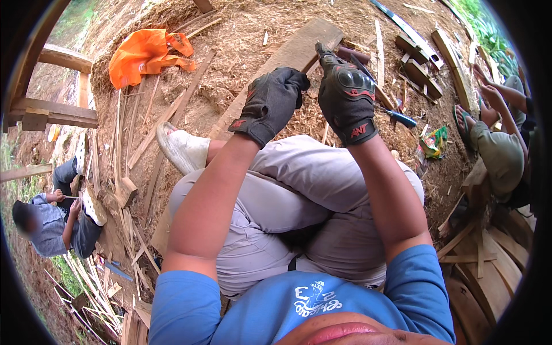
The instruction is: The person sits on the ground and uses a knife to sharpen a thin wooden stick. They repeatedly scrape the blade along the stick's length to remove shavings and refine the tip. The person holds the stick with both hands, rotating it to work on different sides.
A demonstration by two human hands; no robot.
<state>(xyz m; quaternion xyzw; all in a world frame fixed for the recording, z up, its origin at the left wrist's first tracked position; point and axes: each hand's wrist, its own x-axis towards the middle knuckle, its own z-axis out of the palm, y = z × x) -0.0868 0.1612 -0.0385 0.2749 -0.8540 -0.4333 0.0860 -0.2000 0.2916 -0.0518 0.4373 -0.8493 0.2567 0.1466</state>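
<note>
1. At centre-top of the head view, both hands are raised over the knees, each in a black padded work glove w/ red markings.
2. Left hand: fingers curled into a loose fist, palm side turned away. Cannot tell if anything sits inside the curl.
3. Right hand: clenched, index finger pointing up toward 12 o'clock. A thin dark strip-like piece shows just at its 1 o'clock edge; whether the hand grips it, cannot tell.
4. Blue-handled screwdriver w/ metal shaft lies on the ground at 3 o'clock of the right hand, close by, not touched.
5. Long pale wooden plank runs diagonally behind both hands, from 7 to 1 o'clock, on ground thick w/ wood shavings.
6. Person's own grey trousers fill the middle, legs crossed; a white slipper at 9 o'clock of the knees.
7. Crumpled orange plastic bag at 10 o'clock, well apart from the hands.
8. Dark wooden blocks at 2 o'clock; small green-yellow packet at 3 o'clock.
9. Another person in a grey top sits at 8 o'clock among thin wood strips; a third person's feet w/ green sandal at 3 o'clock, frame edge.
</note>
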